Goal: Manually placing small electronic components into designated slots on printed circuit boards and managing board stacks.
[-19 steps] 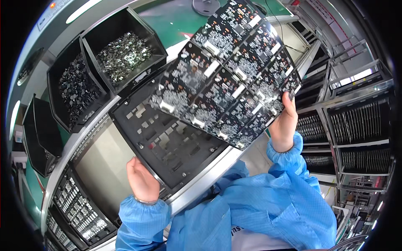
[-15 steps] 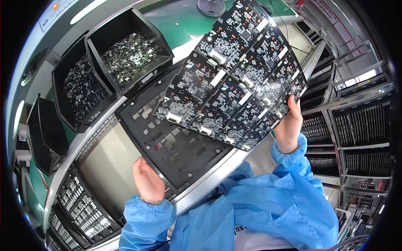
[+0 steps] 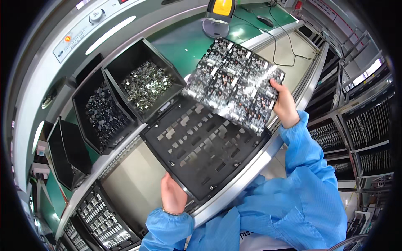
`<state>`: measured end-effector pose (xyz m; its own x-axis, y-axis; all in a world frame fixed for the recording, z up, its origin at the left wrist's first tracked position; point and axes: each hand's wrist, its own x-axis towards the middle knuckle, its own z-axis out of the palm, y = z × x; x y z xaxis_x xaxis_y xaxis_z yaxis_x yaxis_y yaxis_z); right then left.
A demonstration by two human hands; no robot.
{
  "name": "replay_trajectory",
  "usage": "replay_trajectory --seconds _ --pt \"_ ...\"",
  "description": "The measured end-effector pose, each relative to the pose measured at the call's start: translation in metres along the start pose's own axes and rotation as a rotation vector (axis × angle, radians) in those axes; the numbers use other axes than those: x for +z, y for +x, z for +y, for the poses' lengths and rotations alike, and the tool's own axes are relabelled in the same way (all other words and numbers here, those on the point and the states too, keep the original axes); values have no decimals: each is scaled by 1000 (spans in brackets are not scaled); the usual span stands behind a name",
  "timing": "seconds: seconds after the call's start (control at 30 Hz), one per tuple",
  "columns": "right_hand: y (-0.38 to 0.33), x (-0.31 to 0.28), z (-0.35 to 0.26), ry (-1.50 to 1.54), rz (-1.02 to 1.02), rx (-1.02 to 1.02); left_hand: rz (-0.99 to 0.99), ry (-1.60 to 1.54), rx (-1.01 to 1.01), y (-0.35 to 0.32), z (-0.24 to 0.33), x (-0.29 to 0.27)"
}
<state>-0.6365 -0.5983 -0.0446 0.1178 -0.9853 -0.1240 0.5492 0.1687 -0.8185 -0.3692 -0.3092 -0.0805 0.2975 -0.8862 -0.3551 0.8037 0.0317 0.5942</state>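
A large black circuit board panel (image 3: pixel 238 83), crowded with small components and white connectors, is in my right hand (image 3: pixel 285 104). My thumb lies on top of its right edge and the other fingers are hidden beneath. The panel is tilted and overlaps the far part of a black fixture tray (image 3: pixel 201 154) with many small cutouts and a few corner screws. My left hand (image 3: pixel 173 195) is closed at the tray's near left edge, its fingers partly hidden behind it. The tray lies across the rails of a conveyor.
Beyond the tray stand a black bin of shiny metal pieces (image 3: pixel 146 85), a bin of dark round parts (image 3: pixel 104 117) and another black bin (image 3: pixel 67 150). Populated trays (image 3: pixel 102 217) sit lower left. A yellow scanner on a stand (image 3: pixel 217 21) is on the green bench; filled racks (image 3: pixel 368 129) stand right.
The panel has moved away from my body and lies flatter, uncovering more of the tray. My right hand has gone with it. The whole view has shifted; my left hand stays at the tray edge.
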Motion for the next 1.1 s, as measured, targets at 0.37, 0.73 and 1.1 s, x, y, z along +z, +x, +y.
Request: replay_trajectory --seconds 0.37,0.73,1.1 --pt "-29 34 -88 -1117 -1179 -1430 -15 -17 -46 2 4 -1" --pt "24 25 -31 -1438 -1151 -1770 -11 -3 -62 1 2 -1" --pt "32 36 -35 -1381 -1102 -1727 16 7 -63 5 -4 -3"
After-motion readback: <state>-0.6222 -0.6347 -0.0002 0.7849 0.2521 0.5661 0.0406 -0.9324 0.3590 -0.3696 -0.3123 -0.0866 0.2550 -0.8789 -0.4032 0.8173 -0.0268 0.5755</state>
